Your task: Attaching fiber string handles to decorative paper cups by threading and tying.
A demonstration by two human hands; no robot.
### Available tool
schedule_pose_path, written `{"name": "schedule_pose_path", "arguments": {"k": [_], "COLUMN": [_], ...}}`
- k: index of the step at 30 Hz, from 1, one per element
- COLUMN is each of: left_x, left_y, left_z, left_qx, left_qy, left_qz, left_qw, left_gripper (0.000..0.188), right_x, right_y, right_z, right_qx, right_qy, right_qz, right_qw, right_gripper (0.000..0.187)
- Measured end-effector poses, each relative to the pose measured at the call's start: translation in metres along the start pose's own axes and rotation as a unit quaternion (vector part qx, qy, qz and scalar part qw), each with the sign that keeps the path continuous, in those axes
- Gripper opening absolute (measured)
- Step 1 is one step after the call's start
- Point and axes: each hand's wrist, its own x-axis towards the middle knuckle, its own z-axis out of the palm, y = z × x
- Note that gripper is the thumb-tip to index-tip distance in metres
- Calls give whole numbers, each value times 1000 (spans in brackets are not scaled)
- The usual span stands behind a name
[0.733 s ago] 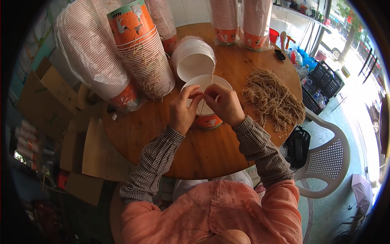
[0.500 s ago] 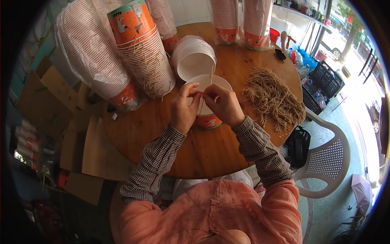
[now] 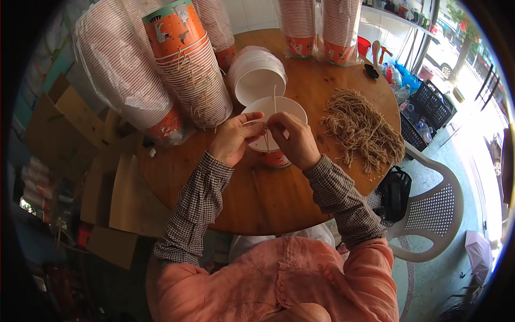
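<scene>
Both my hands are over an upright paper bucket [image 3: 277, 159], orange outside and white within, near the middle of the round wooden table. A thin tan string [image 3: 274, 95] runs across its mouth and down its near side. My right hand [image 3: 296, 140] pinches the string above the bucket, thumb and fingertips together. Beside it, my left hand [image 3: 232, 140] has its fingertips at the string, with the index finger stretched out above the thumb; its exact grip is partly hidden. Behind the bucket, white containers [image 3: 260, 86] in clear plastic lie tilted with the opening toward me.
A heap of tan strings [image 3: 360, 129] lies on the right of the table [image 3: 257, 201]. Tall stacks of buckets [image 3: 196, 80] lean at the left, with strings draped over one. More wrapped stacks [image 3: 339, 32] stand behind. Cardboard boxes [image 3: 131, 188] are at left, a white chair [image 3: 434, 209] at right.
My left hand has shifted slightly left and turned, its index finger now extended. My right hand stays nearly in place, pinching. The string's upper part now stands straighter over the bucket.
</scene>
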Motion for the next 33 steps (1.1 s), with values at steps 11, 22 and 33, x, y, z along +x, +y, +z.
{"name": "schedule_pose_path", "arguments": {"k": [11,22,33], "left_x": [0,-12,-12], "left_y": [-8,-9,-13], "left_z": [9,33,30], "left_qx": [-84,80,154], "left_qy": [23,25,29], "left_qz": [23,134,140], "left_qw": [996,987,978], "left_gripper": [36,46,39], "right_x": [-3,-4,-9], "right_y": [-3,-2,3], "right_z": [-6,-11,-20], "right_qx": [24,93,114], "right_qy": [3,13,-8], "right_qz": [-6,81,112], "right_qw": [1000,992,987], "right_gripper": [16,15,16]}}
